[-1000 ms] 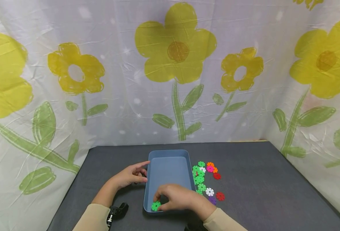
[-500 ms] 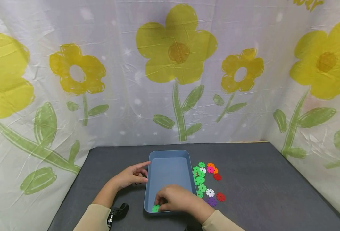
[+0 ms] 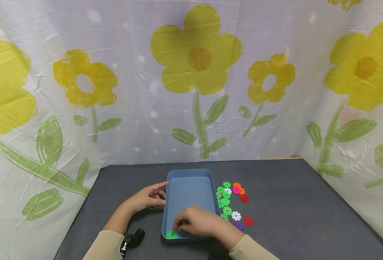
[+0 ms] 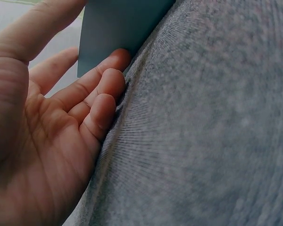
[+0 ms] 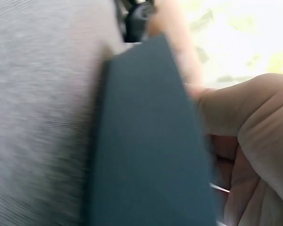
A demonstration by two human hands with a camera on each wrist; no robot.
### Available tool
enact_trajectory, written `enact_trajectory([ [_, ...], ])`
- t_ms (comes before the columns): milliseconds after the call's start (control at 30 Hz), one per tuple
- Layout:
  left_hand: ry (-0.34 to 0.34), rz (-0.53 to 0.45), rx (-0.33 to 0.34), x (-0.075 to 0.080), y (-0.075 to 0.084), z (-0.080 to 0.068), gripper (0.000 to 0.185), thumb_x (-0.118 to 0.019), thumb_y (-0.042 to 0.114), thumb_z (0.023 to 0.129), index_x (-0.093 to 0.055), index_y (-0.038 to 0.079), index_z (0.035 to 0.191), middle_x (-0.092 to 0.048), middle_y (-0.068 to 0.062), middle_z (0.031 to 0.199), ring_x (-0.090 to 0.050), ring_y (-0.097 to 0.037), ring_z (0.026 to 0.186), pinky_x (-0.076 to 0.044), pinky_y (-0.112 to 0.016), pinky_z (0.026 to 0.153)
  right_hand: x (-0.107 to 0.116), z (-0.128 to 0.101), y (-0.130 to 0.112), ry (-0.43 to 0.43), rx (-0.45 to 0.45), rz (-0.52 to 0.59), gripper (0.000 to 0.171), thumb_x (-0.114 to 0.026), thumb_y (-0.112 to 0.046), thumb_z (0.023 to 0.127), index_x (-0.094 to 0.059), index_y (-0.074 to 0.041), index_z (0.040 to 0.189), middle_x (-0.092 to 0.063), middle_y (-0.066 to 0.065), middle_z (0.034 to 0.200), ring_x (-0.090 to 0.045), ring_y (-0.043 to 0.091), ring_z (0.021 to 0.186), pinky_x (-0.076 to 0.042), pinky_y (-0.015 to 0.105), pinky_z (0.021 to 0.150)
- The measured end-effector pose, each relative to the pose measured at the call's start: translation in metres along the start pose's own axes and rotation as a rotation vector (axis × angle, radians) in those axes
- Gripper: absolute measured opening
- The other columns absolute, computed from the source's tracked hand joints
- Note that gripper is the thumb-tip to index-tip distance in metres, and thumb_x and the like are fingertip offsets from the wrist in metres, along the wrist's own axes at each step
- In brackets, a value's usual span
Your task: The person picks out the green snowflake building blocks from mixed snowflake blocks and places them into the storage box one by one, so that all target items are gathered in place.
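Fingers [image 3: 178, 225] of right hand [image 3: 199, 222] curled low in blue tray [image 3: 188, 177] over one green disc [image 3: 171, 234] — grip unclear; left hand [image 3: 146, 198] relaxed against wall. Loose discs [image 3: 231, 202] left on bench [image 3: 292, 202].

A dark grey surface [image 3: 292, 202] is seen. Behind it, a white curtain [image 3: 139, 119] is hung, printed with big yellow flowers and green leaves.

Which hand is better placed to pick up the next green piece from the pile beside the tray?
Probably the right hand. It is over the near end of the tray, next to the pile on that side. The left hand rests against the tray's far wall, across from the pile.
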State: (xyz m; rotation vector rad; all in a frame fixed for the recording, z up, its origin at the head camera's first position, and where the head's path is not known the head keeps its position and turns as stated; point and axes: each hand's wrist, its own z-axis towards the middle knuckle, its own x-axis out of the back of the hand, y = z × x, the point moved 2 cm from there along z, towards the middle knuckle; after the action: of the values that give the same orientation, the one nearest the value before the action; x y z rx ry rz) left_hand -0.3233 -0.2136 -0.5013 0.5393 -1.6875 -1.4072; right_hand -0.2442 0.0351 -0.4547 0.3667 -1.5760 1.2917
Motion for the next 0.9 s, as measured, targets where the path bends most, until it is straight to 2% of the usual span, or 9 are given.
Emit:
enact_trajectory([
  [200, 0.009, -0.004, 0.009, -0.001, 0.001, 0.000, 0.078, -0.074, 0.008, 0.096, -0.030, 0.001, 0.160, -0.063, -0.023, 0.116, -0.058, -0.019, 0.076, -0.046, -0.031, 0.064, 0.028, -0.009, -0.002, 0.046, -0.056, 0.032, 0.012, -0.071, -0.007, 0.098, -0.078, -0.010, 0.106, -0.074, -0.007, 0.100, -0.057, -0.003, 0.078, -0.049, 0.017, 0.072],
  [433, 0.013, -0.021, 0.018, 0.000, 0.001, 0.000, 0.080, -0.075, 0.009, 0.095, -0.029, 0.000, 0.160, -0.063, -0.022, 0.115, -0.057, -0.019, 0.076, -0.046, -0.032, 0.065, 0.060, -0.024, 0.001, 0.163, -0.044, 0.049, 0.015, -0.070, -0.007, 0.098, -0.077, -0.015, 0.109, -0.072, -0.002, 0.103, -0.059, 0.001, 0.083, -0.052, 0.025, 0.074],
  [700, 0.000, -0.020, 0.003, 0.001, -0.003, 0.001, 0.081, -0.075, 0.010, 0.095, -0.029, 0.001, 0.161, -0.061, -0.023, 0.116, -0.056, -0.017, 0.075, -0.046, -0.031, 0.065, 0.089, -0.046, 0.021, 0.321, -0.119, 0.094, 0.017, -0.070, -0.011, 0.099, -0.075, -0.021, 0.112, -0.067, -0.012, 0.104, -0.055, 0.010, 0.086, -0.049, 0.032, 0.079],
  [900, -0.003, -0.023, -0.002, 0.001, -0.004, 0.001, 0.081, -0.075, 0.011, 0.095, -0.029, 0.002, 0.161, -0.060, -0.024, 0.117, -0.056, -0.018, 0.076, -0.046, -0.031, 0.065, 0.102, -0.059, 0.043, 0.419, -0.194, 0.124, 0.015, -0.067, -0.013, 0.101, -0.074, -0.019, 0.113, -0.066, -0.008, 0.103, -0.057, 0.018, 0.081, -0.051, 0.033, 0.074],
])
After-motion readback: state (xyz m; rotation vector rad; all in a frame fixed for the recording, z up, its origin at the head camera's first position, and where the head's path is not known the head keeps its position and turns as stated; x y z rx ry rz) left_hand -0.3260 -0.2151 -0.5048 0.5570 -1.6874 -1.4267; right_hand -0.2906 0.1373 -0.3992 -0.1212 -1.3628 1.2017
